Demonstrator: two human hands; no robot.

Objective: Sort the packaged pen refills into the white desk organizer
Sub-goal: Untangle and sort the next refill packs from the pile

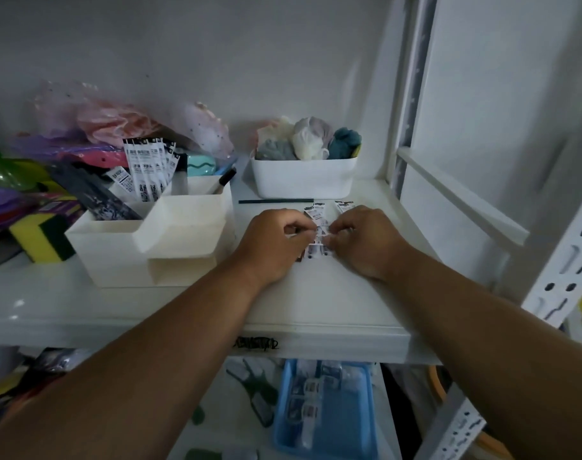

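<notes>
Several long, narrow white-and-black packaged pen refills (152, 167) already stand upright in a rear compartment of the white plastic desk organizer (157, 240) at the left of the white shelf (316, 303), so part of the sorting looks done. A small batch of the same flat refill packets (319, 227) is not yet sorted: it lies on the shelf in front of a white plastic bin (303, 177) of bundled cloths, well apart from the organizer. The left hand (276, 240) and the right hand (366, 240) meet over this batch, each with fingers curled and pinching the packets from its own side, apparently gathering them into one bundle. These must yet be lifted across into the organizer, and more packets seem to lie in a blue tray (326, 410) on the level below. Print on the packets is black block lettering, too small and blurred to read; dark scribbled marks on the shelf's front edge are also illegible.
</notes>
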